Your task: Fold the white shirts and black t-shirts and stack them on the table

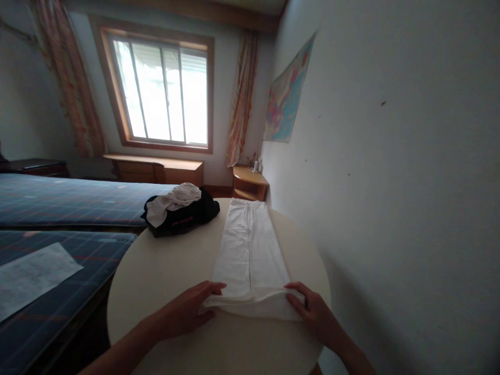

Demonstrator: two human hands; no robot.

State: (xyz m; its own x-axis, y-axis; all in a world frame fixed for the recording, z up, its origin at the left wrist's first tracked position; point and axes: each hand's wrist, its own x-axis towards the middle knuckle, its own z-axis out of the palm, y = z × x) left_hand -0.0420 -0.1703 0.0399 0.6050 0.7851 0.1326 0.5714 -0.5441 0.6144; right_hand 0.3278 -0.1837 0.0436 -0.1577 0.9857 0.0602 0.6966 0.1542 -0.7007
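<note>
Indoors, a round, cream-coloured counter [164, 284] stands close to a plain wall [390, 219] on the right, with a bright window [162, 94] framed in wood ahead and a map [289, 96] on the wall. To the left lie two blue plaid mattresses [74, 200], the nearer one carrying a sheet of paper [39, 276]. The white trousers [234, 255] lie lengthwise on the counter right of its middle, waist at the far rim, legs side by side with a dark slit between. Broad smooth top shows left of them; a narrower strip runs on the right before the curved edge. The left hand [201, 307] and right hand [308, 304] each have a pinching grip on a side of the near end, where the thin, soft cloth forms a loose, rumpled band. Toward the far left rim sits a slumped black bundle [195, 219] topped by crumpled pale cloth [183, 196].
</note>
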